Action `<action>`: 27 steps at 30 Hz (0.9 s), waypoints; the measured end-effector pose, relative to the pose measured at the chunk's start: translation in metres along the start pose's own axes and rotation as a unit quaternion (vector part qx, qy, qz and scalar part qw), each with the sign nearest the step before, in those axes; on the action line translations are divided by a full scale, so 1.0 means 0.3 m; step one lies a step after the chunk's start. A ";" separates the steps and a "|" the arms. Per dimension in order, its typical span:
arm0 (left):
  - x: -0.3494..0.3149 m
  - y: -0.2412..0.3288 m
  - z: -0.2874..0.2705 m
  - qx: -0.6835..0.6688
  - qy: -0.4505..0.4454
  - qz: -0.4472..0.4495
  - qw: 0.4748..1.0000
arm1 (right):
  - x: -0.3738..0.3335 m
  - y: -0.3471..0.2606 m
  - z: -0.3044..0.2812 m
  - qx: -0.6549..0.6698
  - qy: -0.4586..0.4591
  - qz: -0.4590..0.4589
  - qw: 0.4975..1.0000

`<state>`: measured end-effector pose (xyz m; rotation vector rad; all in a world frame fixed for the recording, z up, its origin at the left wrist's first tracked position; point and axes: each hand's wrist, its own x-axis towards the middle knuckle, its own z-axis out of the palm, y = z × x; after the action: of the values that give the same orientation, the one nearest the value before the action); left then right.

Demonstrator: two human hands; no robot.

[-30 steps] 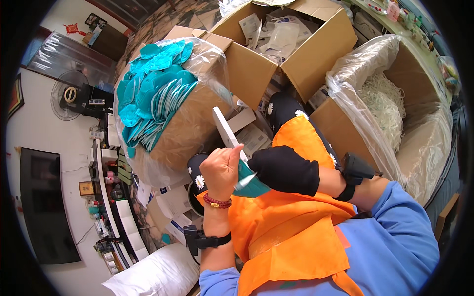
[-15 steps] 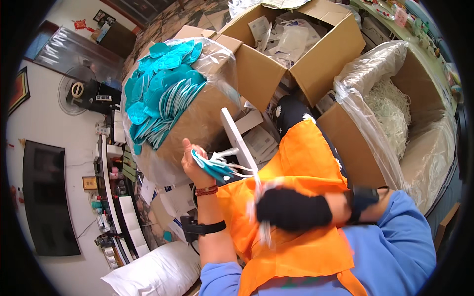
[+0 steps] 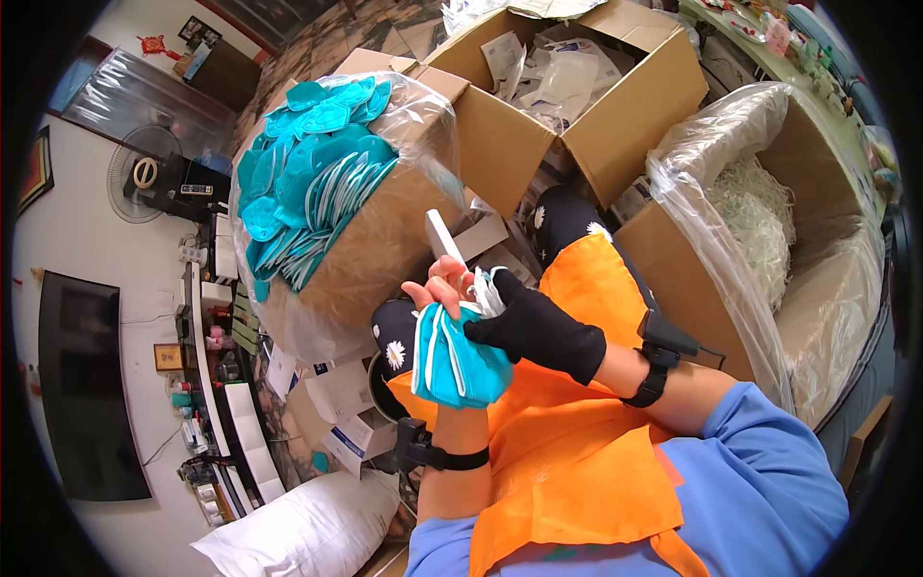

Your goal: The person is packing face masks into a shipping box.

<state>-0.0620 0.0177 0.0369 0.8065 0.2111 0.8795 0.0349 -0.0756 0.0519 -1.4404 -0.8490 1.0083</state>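
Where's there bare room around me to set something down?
Tiled floor between the dark cabinet and teal pile; orange apron over your right thigh, beyond your gloved right hand. Crowded: left of your lap, with cartons and a white sack.

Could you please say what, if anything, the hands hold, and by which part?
Teal masks: left hand near the upper edge, right hand at the upper right side.

One bare left hand (image 3: 447,288) and one black-gloved right hand (image 3: 538,332), two in all, are sharing one teal bundle (image 3: 461,365), its layers overlapping beyond counting, while two black wrist straps (image 3: 659,363) are circling the forearms. Three large cardboard boxes (image 3: 630,125) are standing in view, one bearing teal pieces (image 3: 317,178) too many to count. One fan (image 3: 142,178), one dark television (image 3: 87,385) and one white sack (image 3: 308,527) are appearing singly.
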 end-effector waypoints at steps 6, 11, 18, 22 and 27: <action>-0.024 -0.009 -0.117 0.432 0.163 -0.014 0.887 | -0.027 0.021 -0.093 -0.191 -0.050 -0.048 0.979; 0.020 0.244 -0.023 0.482 -0.098 -0.259 0.831 | -0.031 0.053 -0.158 -0.293 0.002 -0.120 0.949; -0.040 0.092 0.106 0.777 -0.028 -0.045 0.627 | -0.012 0.047 -0.143 -0.272 0.053 -0.120 0.953; -0.038 0.081 0.028 0.731 -0.087 0.026 0.676 | -0.040 0.034 -0.206 -0.240 -0.039 -0.182 0.953; -0.022 0.072 0.001 0.758 -0.115 0.065 0.638 | -0.036 0.002 -0.195 -0.406 -0.066 -0.327 0.851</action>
<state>-0.0790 0.0207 0.0513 2.5403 0.7115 0.5472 0.0850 -0.1076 0.0529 -1.5622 -1.8622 0.1941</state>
